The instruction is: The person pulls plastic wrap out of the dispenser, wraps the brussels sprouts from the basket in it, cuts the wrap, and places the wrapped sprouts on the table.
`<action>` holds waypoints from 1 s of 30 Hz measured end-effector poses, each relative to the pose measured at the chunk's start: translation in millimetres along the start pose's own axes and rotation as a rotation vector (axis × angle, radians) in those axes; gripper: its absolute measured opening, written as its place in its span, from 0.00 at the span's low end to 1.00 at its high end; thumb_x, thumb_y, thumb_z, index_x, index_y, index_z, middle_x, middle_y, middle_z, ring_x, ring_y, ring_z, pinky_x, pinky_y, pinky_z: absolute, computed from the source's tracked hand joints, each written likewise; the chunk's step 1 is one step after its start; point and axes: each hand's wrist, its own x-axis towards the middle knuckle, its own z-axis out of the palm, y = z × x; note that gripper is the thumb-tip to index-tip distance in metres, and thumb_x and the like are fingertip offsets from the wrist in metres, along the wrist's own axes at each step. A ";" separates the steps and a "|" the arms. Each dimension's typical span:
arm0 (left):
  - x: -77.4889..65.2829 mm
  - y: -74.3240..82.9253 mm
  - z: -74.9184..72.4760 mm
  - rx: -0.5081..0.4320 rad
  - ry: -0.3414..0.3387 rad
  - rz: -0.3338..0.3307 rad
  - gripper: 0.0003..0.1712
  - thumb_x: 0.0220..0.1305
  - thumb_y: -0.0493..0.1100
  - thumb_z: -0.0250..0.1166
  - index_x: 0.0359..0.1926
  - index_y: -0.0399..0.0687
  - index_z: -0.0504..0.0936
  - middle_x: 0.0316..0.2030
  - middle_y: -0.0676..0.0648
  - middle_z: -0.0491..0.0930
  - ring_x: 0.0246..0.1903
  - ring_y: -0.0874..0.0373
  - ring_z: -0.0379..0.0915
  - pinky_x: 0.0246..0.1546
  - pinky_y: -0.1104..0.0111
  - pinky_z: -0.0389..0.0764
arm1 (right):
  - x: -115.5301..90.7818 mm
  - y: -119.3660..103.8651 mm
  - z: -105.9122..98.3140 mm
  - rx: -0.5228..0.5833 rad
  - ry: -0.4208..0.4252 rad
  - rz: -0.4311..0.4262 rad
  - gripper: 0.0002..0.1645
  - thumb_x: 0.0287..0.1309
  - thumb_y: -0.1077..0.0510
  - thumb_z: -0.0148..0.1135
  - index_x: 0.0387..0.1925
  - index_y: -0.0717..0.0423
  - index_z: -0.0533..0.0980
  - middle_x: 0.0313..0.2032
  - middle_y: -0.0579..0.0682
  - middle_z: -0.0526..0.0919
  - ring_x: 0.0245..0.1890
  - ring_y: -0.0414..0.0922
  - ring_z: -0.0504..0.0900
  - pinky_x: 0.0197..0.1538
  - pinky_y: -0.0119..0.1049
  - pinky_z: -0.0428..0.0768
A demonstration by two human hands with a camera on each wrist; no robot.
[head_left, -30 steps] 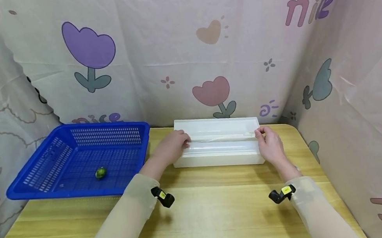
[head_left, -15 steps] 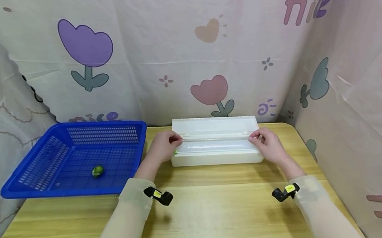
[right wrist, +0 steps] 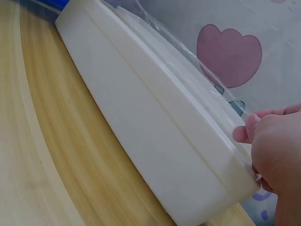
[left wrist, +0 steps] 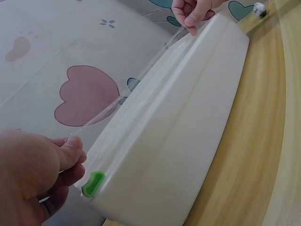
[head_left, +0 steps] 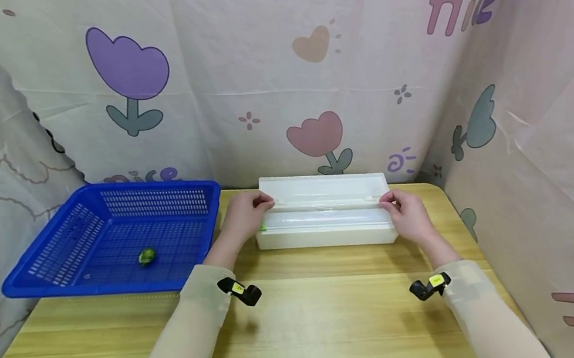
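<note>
A white cling film dispenser (head_left: 325,238) lies lengthwise at the back of the table, its lid (head_left: 322,185) tipped up behind it. Clear cling film (left wrist: 100,114) is stretched between both hands, just above the body. At the left end, my left hand (head_left: 243,214) pinches one corner of the film between thumb and forefinger. My right hand (head_left: 410,215) pinches the film's other corner at the right end. A green slide cutter (left wrist: 93,183) sits on the dispenser's left end, below the left fingers. The film roll (head_left: 323,217) shows inside.
Left of the dispenser stands a blue plastic basket (head_left: 119,289) with a small green vegetable (head_left: 147,256) in it. A patterned curtain (head_left: 230,49) hangs close behind the dispenser and along the sides. Bare wooden table (head_left: 334,315) lies in front.
The left hand has shifted left off the dispenser's edge, uncovering the green cutter. Both hands have risen slightly since half a second ago, with the right moving a little outward. The basket stays put.
</note>
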 end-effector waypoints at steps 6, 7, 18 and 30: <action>1.1 4.5 -3.9 -0.018 0.027 -0.010 0.05 0.75 0.43 0.68 0.43 0.51 0.90 0.38 0.50 0.85 0.39 0.50 0.78 0.44 0.59 0.83 | 1.7 -6.7 1.8 -0.043 0.072 0.024 0.04 0.74 0.63 0.65 0.43 0.61 0.83 0.35 0.55 0.86 0.31 0.49 0.74 0.33 0.36 0.72; 1.6 5.2 -4.6 -0.016 0.032 -0.008 0.05 0.75 0.43 0.68 0.43 0.51 0.90 0.37 0.50 0.85 0.39 0.50 0.78 0.44 0.59 0.83 | 2.2 -7.5 1.5 -0.052 0.081 0.026 0.04 0.74 0.62 0.65 0.43 0.60 0.83 0.35 0.55 0.86 0.31 0.49 0.74 0.33 0.36 0.72; 6.8 14.3 -17.3 -0.017 0.051 0.055 0.06 0.74 0.42 0.69 0.42 0.47 0.91 0.36 0.49 0.87 0.38 0.51 0.80 0.43 0.59 0.83 | 7.9 -14.5 -7.4 -0.093 0.170 -0.070 0.06 0.72 0.65 0.66 0.42 0.62 0.87 0.29 0.55 0.86 0.25 0.49 0.73 0.27 0.35 0.68; 11.3 26.4 -32.7 -0.078 0.060 0.103 0.06 0.74 0.40 0.69 0.43 0.45 0.91 0.37 0.47 0.88 0.38 0.49 0.82 0.39 0.60 0.83 | 15.7 -28.5 -21.3 -0.051 0.238 -0.127 0.05 0.71 0.68 0.66 0.39 0.64 0.85 0.32 0.59 0.88 0.24 0.48 0.73 0.28 0.28 0.66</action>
